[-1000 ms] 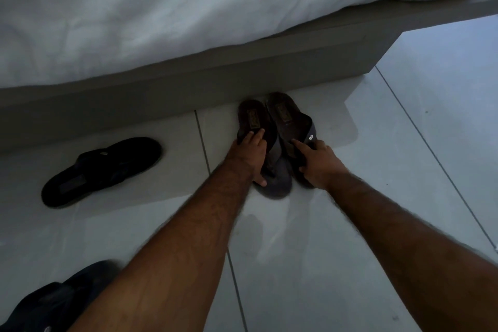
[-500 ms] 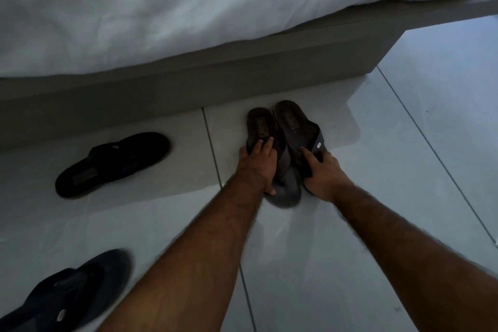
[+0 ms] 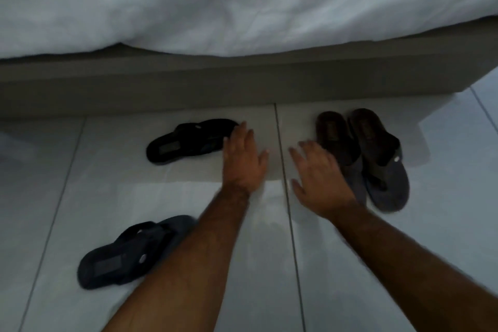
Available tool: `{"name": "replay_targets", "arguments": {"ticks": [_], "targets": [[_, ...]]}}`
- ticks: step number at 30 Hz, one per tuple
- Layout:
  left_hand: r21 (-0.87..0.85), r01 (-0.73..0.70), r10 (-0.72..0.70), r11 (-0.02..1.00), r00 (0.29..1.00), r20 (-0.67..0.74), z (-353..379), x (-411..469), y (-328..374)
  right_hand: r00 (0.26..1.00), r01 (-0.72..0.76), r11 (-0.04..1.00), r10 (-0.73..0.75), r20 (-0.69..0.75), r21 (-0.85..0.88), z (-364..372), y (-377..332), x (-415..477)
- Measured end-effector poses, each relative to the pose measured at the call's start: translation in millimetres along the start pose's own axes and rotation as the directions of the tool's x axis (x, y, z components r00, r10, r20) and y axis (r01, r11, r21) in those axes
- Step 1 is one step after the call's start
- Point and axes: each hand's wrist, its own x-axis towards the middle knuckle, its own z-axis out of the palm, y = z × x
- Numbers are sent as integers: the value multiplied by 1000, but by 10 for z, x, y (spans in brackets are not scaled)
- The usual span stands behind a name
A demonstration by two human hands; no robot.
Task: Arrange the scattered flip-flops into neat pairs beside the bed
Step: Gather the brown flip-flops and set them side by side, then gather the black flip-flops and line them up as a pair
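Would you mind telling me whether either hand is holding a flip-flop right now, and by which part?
Nothing is held. The left hand is open at the black flip-flop's end; the right hand is open beside the brown pair.

A bed (image 3: 242, 81) with a plain grey-brown base fills the upper part of the view, a rumpled white duvet (image 3: 215, 0) hanging over its edge. The floor (image 3: 404, 250) is large glossy pale tiles with thin dark grout lines. The light is dim.
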Motion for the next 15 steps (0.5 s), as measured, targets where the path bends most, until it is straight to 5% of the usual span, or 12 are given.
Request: {"name": "replay_targets", "arguments": {"ticks": [4, 10, 15], "targets": [[10, 271, -266, 963, 951, -160, -422, -54, -780, 977, 187, 981, -190, 92, 48, 254, -602, 399], [20, 427, -409, 904, 878, -249, -729, -864, -1335, 959, 143, 981, -170, 224, 132, 354, -1095, 1308], [7, 752, -715, 659, 629, -307, -592, -1582, -1324, 896, 29, 991, -85, 435, 133, 420, -1083, 1554]]}}
